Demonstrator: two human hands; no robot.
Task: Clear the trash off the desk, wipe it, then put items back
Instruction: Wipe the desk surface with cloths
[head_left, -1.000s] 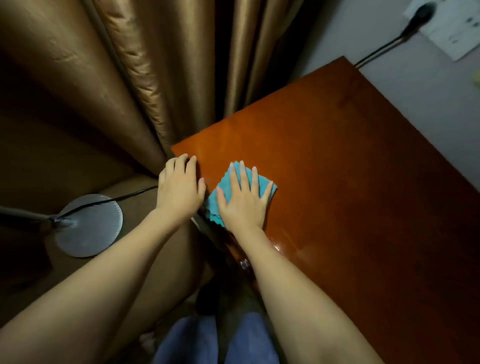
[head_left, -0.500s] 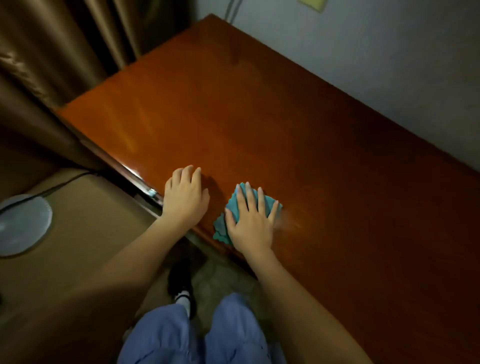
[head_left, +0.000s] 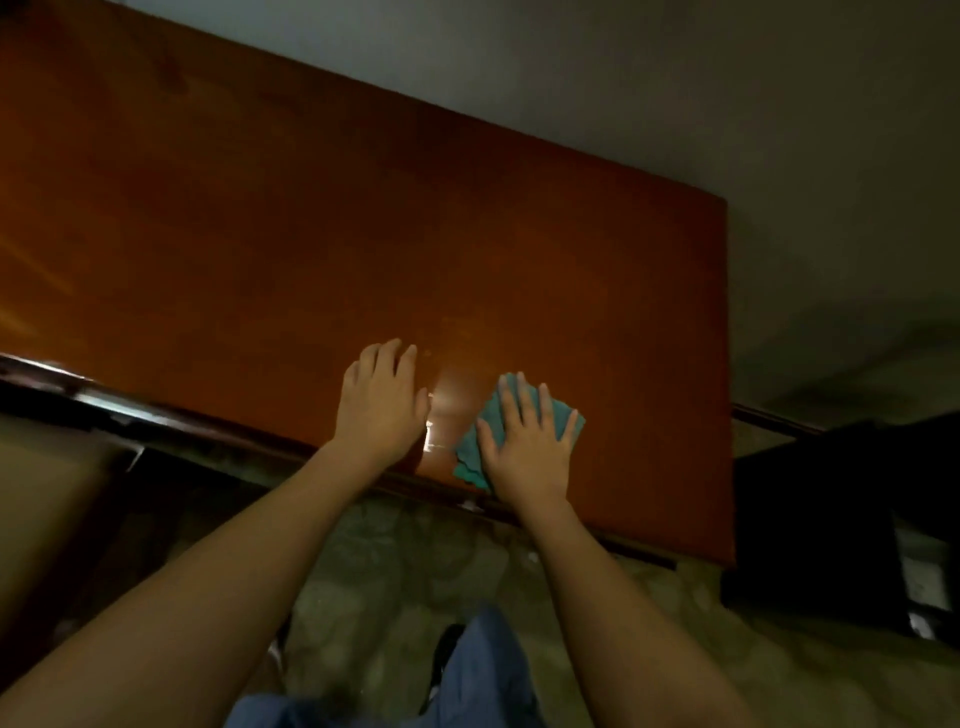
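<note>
The teal cloth (head_left: 519, 431) lies flat on the wooden desk (head_left: 311, 249) near its front edge, pinned beneath the right hand (head_left: 527, 447), whose straight, spread fingers press it down rather than curl round it; cloth shows past the hand at 12, 3 and 8 o'clock. The left hand (head_left: 382, 402), at 9 o'clock from the cloth and just beside it, rests palm-down on the bare wood, fingers relaxed, holding nothing. No trash shows on the visible top, so clearing appears done; wiping is judged under way, with returning the items left.
</note>
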